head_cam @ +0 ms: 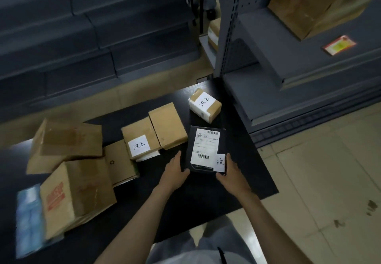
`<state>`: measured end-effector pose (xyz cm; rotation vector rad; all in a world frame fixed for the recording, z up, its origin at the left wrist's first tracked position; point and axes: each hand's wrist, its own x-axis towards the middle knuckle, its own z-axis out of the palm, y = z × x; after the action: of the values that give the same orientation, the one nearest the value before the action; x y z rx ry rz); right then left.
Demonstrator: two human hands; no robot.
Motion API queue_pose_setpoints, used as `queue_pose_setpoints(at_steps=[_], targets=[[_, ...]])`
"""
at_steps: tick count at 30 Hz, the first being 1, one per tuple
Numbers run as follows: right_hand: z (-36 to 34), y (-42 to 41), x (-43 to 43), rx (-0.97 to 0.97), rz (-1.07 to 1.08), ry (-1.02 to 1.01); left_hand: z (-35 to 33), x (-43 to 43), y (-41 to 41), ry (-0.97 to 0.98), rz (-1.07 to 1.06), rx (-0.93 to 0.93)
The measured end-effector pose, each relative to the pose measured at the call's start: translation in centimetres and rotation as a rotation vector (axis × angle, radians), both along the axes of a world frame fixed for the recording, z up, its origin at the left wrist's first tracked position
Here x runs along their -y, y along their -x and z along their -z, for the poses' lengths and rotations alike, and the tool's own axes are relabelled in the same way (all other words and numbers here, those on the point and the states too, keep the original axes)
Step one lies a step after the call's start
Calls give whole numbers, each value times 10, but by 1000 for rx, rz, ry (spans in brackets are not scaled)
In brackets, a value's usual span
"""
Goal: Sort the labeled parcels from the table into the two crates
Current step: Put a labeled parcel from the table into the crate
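A flat black parcel [204, 140] with a white shipping label and a small handwritten tag lies near the right edge of the black table [237, 189]. My left hand [176, 168] grips its near left corner and my right hand [228, 169] grips its near right corner. Behind it sits a small cardboard parcel [205, 105] with a white handwritten label. To the left lie a labeled brown parcel [140, 138] and a plain brown parcel [168, 125]. No crate is in view.
Several larger cardboard boxes [78, 189] and a blue packet [28, 218] crowd the table's left side. Grey metal shelving [268, 90] stands right of the table, holding a brown paper bag [305, 6]. Tiled floor [329, 181] lies to the right.
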<state>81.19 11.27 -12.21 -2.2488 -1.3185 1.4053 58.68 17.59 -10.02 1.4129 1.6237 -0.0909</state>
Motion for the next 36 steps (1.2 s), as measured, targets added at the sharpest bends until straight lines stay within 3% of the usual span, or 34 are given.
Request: queue_pose_setpoints(at_steps=[5,9,21,26,36], targets=[[30,-10,-19,-201,137,159,11,-11,-27,223,-350,235],[18,-8,-20,-264,197,137,13,-10,-41,221,-482,312],[-56,-21,6,-405,466,-33,-20,9,-57,-4,-444,434],[-103,-6,7,-409,405,-162,-49,11,-29,-135,-478,540],[-152,56,-25,-440,116,-366,-101,30,63,-370,-839,746]])
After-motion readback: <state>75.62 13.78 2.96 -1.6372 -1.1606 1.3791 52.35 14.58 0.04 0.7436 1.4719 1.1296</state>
